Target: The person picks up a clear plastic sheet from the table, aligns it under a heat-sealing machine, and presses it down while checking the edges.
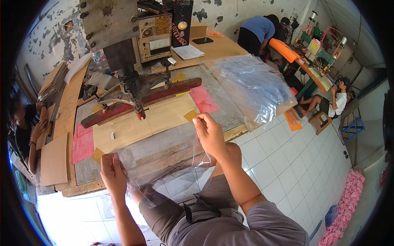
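Worktop (234,134), one | pile of clear sheets (258,86), one, at right edge, nearer to right grip (209,133) | tan panel (164,119), one, just beyond right grip and left grip (113,168) | clear plastic sheet (172,172), one, stretched left-right between both grips, pinched by each, at front edge | pink pieces (82,143), two

Two hands are at work, one left hand (113,172) and one right hand (210,133), sharing one clear plastic sheet (180,170). Two yellow-brown tabs (190,116) show, one by each hand. Around the counter (90,187) I count two pink sheets (83,143), one tan board (156,117), one dark phone (203,40) and one pile of clear plastic (258,84) (its overlapping layers defy counting). Beyond are four other people (257,29) and one wooden stool (320,122).
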`<move>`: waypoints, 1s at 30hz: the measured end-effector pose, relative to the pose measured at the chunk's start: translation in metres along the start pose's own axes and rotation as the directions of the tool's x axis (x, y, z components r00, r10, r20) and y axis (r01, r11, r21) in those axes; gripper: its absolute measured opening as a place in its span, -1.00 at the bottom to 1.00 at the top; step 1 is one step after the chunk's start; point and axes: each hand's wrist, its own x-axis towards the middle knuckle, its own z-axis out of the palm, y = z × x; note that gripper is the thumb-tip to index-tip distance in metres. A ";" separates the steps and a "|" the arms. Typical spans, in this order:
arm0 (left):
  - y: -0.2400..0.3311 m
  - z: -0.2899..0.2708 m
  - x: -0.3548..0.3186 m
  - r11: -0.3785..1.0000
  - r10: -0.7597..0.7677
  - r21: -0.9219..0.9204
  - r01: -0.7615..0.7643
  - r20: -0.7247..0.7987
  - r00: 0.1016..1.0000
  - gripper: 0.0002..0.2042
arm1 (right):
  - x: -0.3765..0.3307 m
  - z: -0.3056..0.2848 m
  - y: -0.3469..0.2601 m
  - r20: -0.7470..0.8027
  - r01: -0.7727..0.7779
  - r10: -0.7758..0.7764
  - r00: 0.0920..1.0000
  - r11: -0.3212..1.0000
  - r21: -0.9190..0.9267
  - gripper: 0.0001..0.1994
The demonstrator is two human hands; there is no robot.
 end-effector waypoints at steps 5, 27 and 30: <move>0.007 0.002 0.018 0.992 -0.123 0.023 0.121 0.159 0.980 -0.79 | 0.013 0.006 0.022 0.027 -0.080 0.080 0.996 0.997 0.015 -0.78; -0.021 0.007 0.020 0.924 -0.291 -0.236 0.300 0.073 0.954 -0.81 | 0.012 0.013 0.016 -0.023 -0.203 0.212 0.977 0.957 0.206 -0.79; -0.022 0.004 0.019 0.930 -0.295 -0.213 0.299 0.050 0.954 -0.81 | 0.015 0.016 0.014 -0.010 -0.229 0.237 0.972 0.950 0.214 -0.79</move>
